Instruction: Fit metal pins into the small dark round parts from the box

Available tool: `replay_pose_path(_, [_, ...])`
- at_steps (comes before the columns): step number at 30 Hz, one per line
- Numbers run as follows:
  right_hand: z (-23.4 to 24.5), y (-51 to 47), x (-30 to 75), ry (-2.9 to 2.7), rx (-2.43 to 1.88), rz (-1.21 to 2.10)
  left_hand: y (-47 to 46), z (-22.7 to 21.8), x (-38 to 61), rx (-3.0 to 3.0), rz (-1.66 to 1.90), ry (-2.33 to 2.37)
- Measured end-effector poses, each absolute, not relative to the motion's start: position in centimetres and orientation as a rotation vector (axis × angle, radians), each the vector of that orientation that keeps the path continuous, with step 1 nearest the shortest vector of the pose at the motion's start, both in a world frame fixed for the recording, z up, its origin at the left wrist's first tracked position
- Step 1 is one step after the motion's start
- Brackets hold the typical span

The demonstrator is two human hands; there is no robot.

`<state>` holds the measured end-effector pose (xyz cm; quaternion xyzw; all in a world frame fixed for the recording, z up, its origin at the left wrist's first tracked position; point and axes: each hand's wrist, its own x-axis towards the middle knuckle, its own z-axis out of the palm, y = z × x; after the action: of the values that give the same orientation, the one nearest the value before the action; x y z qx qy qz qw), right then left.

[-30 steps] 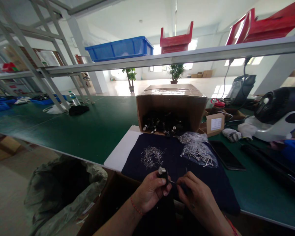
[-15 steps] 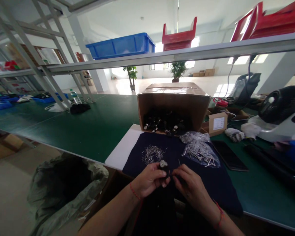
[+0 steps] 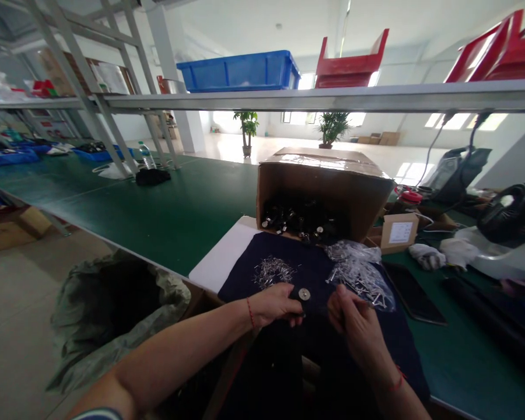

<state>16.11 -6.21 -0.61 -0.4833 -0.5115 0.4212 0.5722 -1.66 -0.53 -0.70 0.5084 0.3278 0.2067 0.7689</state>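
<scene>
My left hand [image 3: 276, 304] grips a dark part with a round metal disc [image 3: 304, 294] on its upper face. Its fingers cover most of that part. To the right and apart from it, my right hand [image 3: 352, 312] is closed, fingertips pressed together; what they hold is too small or hidden to make out. A loose pile of small metal pins [image 3: 275, 272] lies on the dark blue cloth [image 3: 245, 268] just beyond my left hand. Beyond my right hand lies a clear plastic bag [image 3: 359, 274] with longer metal pins in it.
An open cardboard box [image 3: 324, 169] of black parts with metal discs stands at the cloth's far edge. Right of the cloth are a dark flat tablet [image 3: 413, 291], gloves [image 3: 426, 256] and a fan [image 3: 507, 216]. A large sack [image 3: 83, 321] gapes below the table's left edge.
My hands have moved apart: the right one has drawn away to the right of the dark part. The disc now faces up more fully. The camera view has shifted a little.
</scene>
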Motion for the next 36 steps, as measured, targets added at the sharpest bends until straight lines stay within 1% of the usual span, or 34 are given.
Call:
replay_pose_path(2, [0.3, -5.9, 15.4, -0.985, -1.066, 1.137, -0.5, -0.4, -1.7, 1.129, 0.429, 0.710])
replay_pose_path(5, [1.1, -5.3, 14.5, -0.882, -1.059, 1.237, -0.6, 0.0, -1.6, 1.164, 0.413, 0.717])
replay_pose_path(18, [1.4, -4.4, 13.8, -0.795, -1.185, 1.238, -0.4, 0.0, -1.1, 1.258, 0.368, 0.737])
replay_pose_path(23, [0.3, -4.7, 13.1, -0.751, -1.221, 1.184, 0.2, -0.2, -0.4, 1.284, 0.327, 0.776])
replay_pose_path(27, [-1.5, -7.6, 12.1, -0.776, -1.244, 1.131, 1.2, -0.2, -0.1, 1.320, 0.376, 0.833])
replay_pose_path(28, [-1.8, -8.6, 12.0, -0.764, -1.226, 1.060, 1.3, -0.2, -0.2, 1.326, 0.388, 0.852])
replay_pose_path(30, [-1.8, -10.3, 12.5, -0.706, -1.120, 0.791, 1.5, -0.2, -0.4, 1.335, 0.391, 0.886])
replay_pose_path(31, [-1.7, -10.8, 13.0, -0.670, -1.078, 0.733, 1.6, -0.3, -0.5, 1.339, 0.387, 0.898])
replay_pose_path(33, [-1.2, -10.9, 14.3, -0.594, -1.060, 0.684, 1.5, -0.4, -0.7, 1.350, 0.375, 0.912])
replay_pose_path(36, [-0.9, -9.2, 16.1, -0.561, -1.109, 0.708, 1.4, -0.8, -0.6, 1.375, 0.362, 0.930])
